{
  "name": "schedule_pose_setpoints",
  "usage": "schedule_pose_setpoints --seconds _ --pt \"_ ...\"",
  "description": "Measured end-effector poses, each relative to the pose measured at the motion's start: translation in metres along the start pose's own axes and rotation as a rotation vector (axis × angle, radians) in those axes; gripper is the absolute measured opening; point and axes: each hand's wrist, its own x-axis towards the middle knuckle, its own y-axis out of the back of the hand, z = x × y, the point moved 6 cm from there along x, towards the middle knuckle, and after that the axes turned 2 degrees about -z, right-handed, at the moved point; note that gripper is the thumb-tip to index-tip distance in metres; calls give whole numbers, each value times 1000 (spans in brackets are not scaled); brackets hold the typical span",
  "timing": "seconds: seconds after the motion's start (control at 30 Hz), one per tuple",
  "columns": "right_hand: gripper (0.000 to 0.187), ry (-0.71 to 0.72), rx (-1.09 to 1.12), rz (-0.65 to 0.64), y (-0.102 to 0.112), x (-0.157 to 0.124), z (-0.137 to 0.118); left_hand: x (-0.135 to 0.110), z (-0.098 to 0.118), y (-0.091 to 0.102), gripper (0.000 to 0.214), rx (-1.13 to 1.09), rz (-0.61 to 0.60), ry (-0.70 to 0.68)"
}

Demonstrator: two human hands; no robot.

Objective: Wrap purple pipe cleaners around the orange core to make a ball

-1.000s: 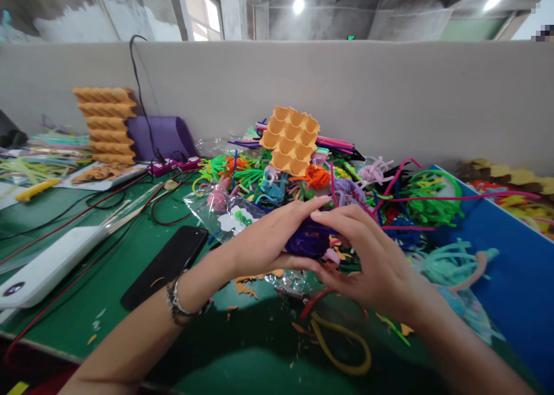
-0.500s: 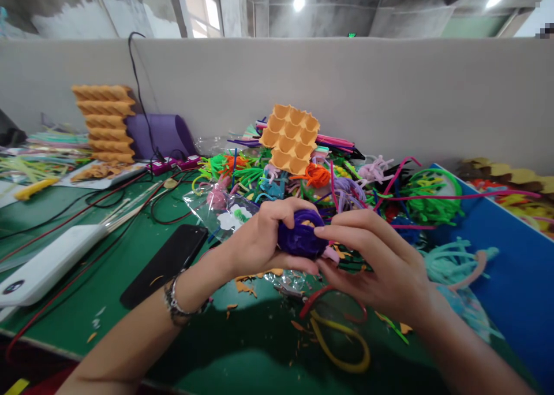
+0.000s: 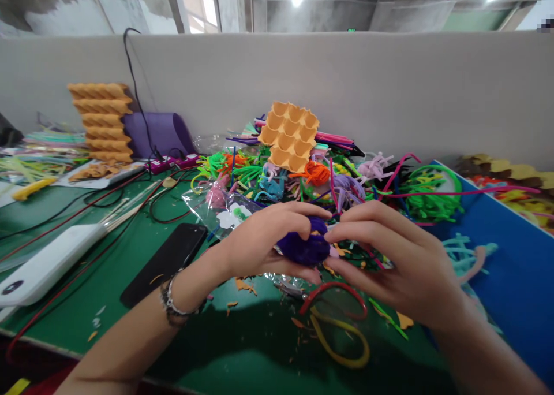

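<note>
1. The left fingers (image 3: 298, 224) are curled around the purple bundle (image 3: 305, 250), the index finger bent over its top and the thumb beneath it.
2. The right fingers (image 3: 352, 231) are closed on the bundle's right edge, index finger and thumb a little apart with the edge between them.
3. The bundle is held between both hands, above the green surface (image 3: 225, 349); a small orange bit (image 3: 317, 231) shows at its top.
4. The left hand (image 3: 264, 236) comes in from the left, with a bracelet (image 3: 170, 302) on the wrist; the right hand (image 3: 411, 262) comes in from the right.
5. Below the hands lies a tool with a red handle (image 3: 355, 294) and a yellow handle (image 3: 362, 353), orange scraps (image 3: 246, 286) around it.
6. Just behind the hands is a pile of coloured stems (image 3: 246, 178), with an orange foam sheet (image 3: 289, 135) leaning on it.
7. Left of the left hand lies a phone (image 3: 167, 262); farther left, a white case (image 3: 52, 262) with thin sticks (image 3: 121, 216) at its far end.
8. To the right are a green bundle (image 3: 435, 198) and a blue board (image 3: 502, 262).
9. At the back left, a foam stack (image 3: 101, 123) stands beside a curled purple sheet (image 3: 160, 135), with a pink power strip (image 3: 162, 164) in front.
10. A grey partition (image 3: 367, 89) runs behind everything on the surface.
</note>
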Motion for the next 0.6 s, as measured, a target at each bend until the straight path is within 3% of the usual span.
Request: schedule_pose_setpoints --seconds 0.3,0.6 --pt "12 -25 11 72 -2 2 -2 0 5 8 33 27 135 -77" --pt "17 -35 25 180 -5 2 -6 1 2 8 30 -29 125 -7"
